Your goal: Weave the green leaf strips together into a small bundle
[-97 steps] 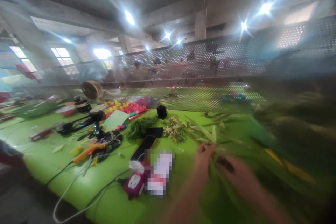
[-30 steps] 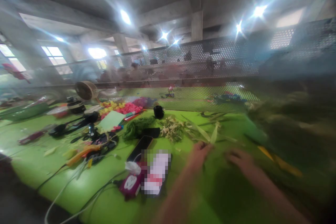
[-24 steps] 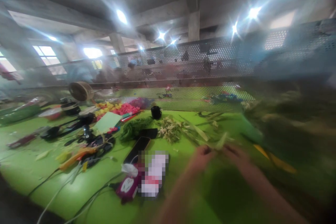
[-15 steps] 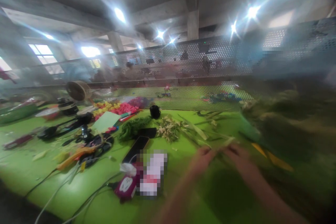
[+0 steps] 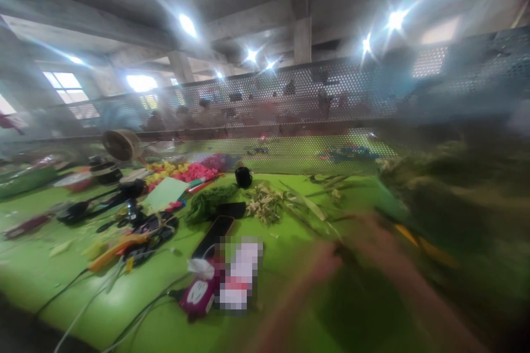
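Observation:
Both of my hands are over the bright green table (image 5: 290, 242), low and right of centre, smeared by motion. My left hand (image 5: 325, 265) and my right hand (image 5: 372, 237) are close together around thin green leaf strips (image 5: 308, 210); their fingers cannot be made out. A heap of pale leafy cuttings (image 5: 265, 204) lies just beyond them, with a dark green bundle (image 5: 207, 203) to its left.
A phone (image 5: 213, 230), a magenta gadget (image 5: 199, 295) with cables, an orange tool (image 5: 111, 248), a black cup (image 5: 243, 176) and pink and yellow pieces (image 5: 186, 170) lie on the left. A perforated metal screen (image 5: 290, 99) closes off the back. A blurred green mass (image 5: 455, 198) fills the right.
My hands came together on the leaf strips, then moved toward me and lower. They are now much more blurred. The camera drifted slightly right.

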`<state>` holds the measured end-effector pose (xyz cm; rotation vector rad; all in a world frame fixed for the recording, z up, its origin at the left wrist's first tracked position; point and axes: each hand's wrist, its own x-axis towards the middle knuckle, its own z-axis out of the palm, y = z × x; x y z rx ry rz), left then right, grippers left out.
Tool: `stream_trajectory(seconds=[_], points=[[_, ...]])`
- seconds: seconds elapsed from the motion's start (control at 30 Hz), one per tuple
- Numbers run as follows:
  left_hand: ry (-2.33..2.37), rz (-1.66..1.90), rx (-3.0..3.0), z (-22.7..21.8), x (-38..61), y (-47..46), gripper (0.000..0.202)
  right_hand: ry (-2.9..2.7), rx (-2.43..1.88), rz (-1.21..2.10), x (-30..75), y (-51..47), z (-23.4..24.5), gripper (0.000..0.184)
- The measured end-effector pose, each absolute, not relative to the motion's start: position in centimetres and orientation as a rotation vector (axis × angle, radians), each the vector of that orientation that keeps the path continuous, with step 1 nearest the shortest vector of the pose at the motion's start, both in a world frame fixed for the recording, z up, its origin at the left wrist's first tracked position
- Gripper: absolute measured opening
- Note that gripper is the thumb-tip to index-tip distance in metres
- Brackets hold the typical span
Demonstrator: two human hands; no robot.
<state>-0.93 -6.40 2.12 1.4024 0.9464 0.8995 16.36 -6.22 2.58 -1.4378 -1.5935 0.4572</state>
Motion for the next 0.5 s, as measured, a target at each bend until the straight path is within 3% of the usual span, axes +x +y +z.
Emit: stream_trajectory(seconds=[0.1, 0.5], points=[[0.924, 0.717, 1.639, 1.3, -0.6, -6.1, 0.017, -1.811, -1.375, 0.397, 16.1, -6.2, 2.1, 0.019], [0.901, 0.497, 1.784, 1.7, -0.4, -7.5, 0.027, -1.538, -1.365, 0.424, 15.4, -6.9, 2.7, 0.019]])
